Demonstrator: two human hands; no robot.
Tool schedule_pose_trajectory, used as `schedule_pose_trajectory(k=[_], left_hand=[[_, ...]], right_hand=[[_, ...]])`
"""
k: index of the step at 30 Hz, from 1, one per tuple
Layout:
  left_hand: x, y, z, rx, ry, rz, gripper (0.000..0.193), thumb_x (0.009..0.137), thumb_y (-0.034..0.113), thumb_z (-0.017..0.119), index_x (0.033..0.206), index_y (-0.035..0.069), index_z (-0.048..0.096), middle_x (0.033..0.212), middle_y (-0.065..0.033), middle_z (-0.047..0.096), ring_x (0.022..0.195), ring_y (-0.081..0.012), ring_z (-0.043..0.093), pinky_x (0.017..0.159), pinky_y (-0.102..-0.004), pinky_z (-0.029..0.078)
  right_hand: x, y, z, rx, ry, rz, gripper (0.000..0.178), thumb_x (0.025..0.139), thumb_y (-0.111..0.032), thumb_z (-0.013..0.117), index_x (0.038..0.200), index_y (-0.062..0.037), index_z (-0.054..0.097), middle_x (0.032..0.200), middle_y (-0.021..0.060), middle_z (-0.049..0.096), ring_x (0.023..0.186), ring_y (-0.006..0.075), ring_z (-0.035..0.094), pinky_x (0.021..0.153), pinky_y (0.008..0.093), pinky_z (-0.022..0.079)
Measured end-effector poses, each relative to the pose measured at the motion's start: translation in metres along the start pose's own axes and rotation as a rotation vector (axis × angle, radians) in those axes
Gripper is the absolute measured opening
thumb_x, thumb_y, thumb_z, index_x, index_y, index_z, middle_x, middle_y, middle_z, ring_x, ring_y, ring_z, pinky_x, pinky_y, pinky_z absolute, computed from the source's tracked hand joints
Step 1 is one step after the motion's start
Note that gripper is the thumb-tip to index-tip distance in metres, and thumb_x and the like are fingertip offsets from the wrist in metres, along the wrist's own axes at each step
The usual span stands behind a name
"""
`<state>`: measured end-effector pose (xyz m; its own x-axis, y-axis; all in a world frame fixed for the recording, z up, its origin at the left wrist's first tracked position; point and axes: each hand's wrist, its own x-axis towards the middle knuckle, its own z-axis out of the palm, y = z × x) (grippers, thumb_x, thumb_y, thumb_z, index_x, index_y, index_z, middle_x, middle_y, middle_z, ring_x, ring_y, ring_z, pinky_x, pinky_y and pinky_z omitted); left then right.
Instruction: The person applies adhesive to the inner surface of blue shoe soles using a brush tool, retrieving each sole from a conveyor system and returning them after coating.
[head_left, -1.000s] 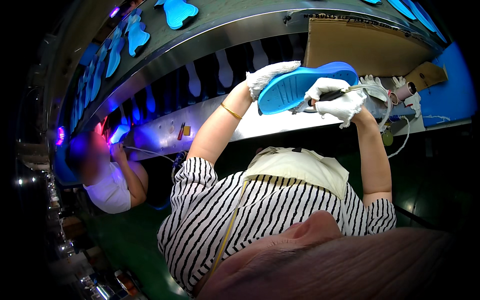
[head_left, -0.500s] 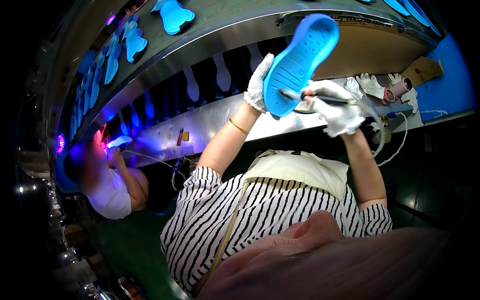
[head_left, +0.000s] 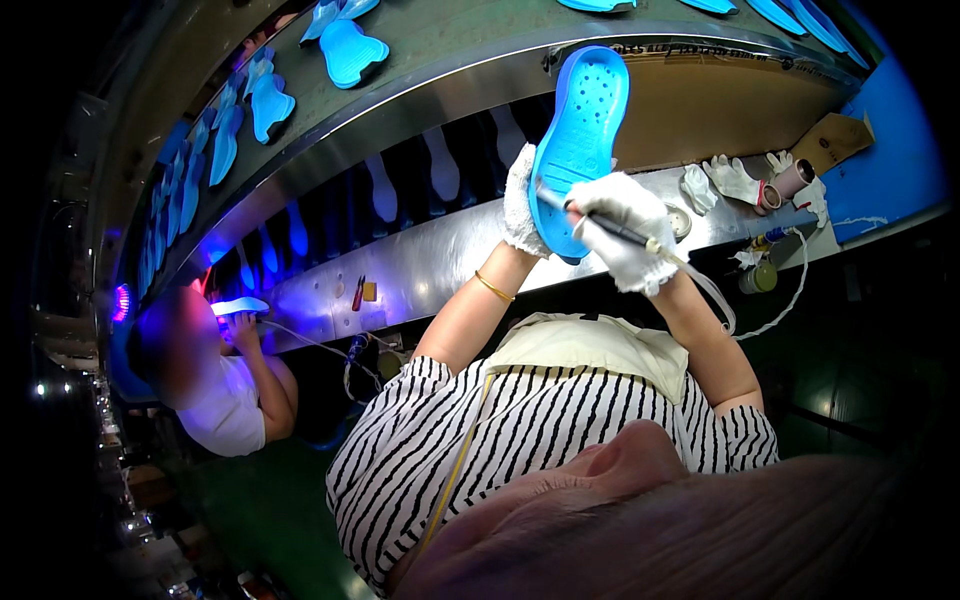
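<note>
A bright blue shoe sole (head_left: 588, 120), dotted with small holes at its far end, is held up over the metal bench. My left hand (head_left: 521, 205), in a white knit glove, grips its left edge, with fingers partly hidden behind it. In my gloved right hand (head_left: 635, 225) is a brush with a dark handle (head_left: 622, 231), and a pale hose (head_left: 712, 292) trails from its rear end. The brush tip lies against the sole's inner face near the left edge, close to my left hand.
A conveyor belt (head_left: 450, 40) carrying several blue soles curves behind a metal ledge. On the bench (head_left: 430, 232) lie white gloves (head_left: 735, 180), a spool (head_left: 793, 178), red-handled pliers (head_left: 358, 294) and a yellow block (head_left: 370, 291). Another person (head_left: 225, 390) works at the left.
The sole has turned more upright, with its far end moved left and down. My right hand has shifted left and lower, carrying the brush tip to the sole's left edge.
</note>
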<state>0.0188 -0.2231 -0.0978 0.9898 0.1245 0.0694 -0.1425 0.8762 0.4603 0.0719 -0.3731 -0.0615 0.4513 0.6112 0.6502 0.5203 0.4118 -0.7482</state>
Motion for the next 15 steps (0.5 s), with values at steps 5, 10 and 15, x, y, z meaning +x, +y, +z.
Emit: schedule_pose_trajectory(k=[5, 10, 15], left_hand=[[-0.009, 0.008, 0.002, -0.069, -0.093, -0.06, 0.082, 0.088, 0.062, 0.035, 0.14, -0.002, 0.032, 0.131, -0.0257, 0.047, 0.114, -0.0376, 0.053, 0.096, -0.0476, 0.045], [-0.021, 0.004, 0.006, 0.037, 0.001, -0.098, 0.079, 0.09, 0.06, 0.041, 0.139, -0.002, 0.032, 0.131, -0.0232, 0.048, 0.113, -0.0357, 0.055, 0.094, -0.0456, 0.049], [-0.028, 0.005, 0.006, 0.057, -0.022, -0.158, 0.08, 0.089, 0.056, 0.046, 0.141, -0.002, 0.028, 0.131, -0.0264, 0.048, 0.112, -0.0389, 0.056, 0.095, -0.0476, 0.048]], right_hand=[[-0.001, 0.004, -0.022, 0.373, -0.087, 0.423, 0.017, 0.08, -0.004, 0.068, 0.096, 0.0006, 0.064, 0.089, 0.0061, 0.067, 0.081, 0.0097, 0.062, 0.074, 0.0249, 0.051], [0.029, 0.036, -0.057, 0.245, 0.001, 0.418, 0.011, 0.078, -0.004, 0.07, 0.088, -0.0028, 0.066, 0.08, 0.0027, 0.066, 0.073, 0.0075, 0.061, 0.068, 0.0226, 0.051], [0.062, 0.06, -0.092, 0.2, 0.404, 0.493, 0.009, 0.082, -0.009, 0.069, 0.09, -0.005, 0.064, 0.078, 0.0038, 0.066, 0.062, 0.009, 0.061, 0.057, 0.0232, 0.049]])
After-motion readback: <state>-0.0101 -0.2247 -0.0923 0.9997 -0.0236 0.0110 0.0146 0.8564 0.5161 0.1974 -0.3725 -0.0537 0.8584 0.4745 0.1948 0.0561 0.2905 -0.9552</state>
